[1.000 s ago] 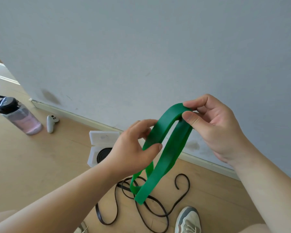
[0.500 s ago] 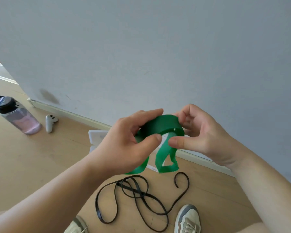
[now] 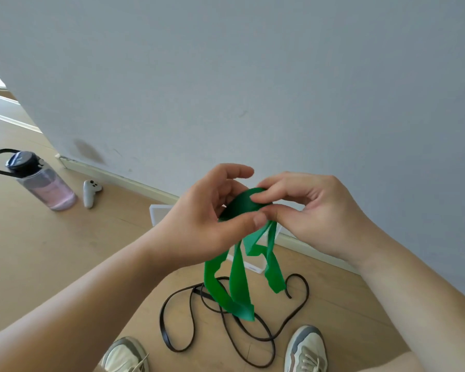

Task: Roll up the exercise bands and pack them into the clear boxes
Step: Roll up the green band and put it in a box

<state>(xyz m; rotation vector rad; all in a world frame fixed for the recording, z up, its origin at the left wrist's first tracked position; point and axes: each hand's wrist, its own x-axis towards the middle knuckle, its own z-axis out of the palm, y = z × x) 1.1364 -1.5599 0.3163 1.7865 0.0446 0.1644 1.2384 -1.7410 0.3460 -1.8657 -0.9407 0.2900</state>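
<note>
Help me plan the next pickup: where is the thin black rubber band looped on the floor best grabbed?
Probably pinch the thin black rubber band at its rounded right lobe, from straight above: a single strand lies flat on the wooden floor there, clear of the crossed middle strands and the hanging green band.

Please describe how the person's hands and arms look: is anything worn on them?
The left hand and the right hand are bare: no gloves, rings, watch or bracelet show. The left forearm and the right forearm are bare too, with no sleeve in view.
</note>
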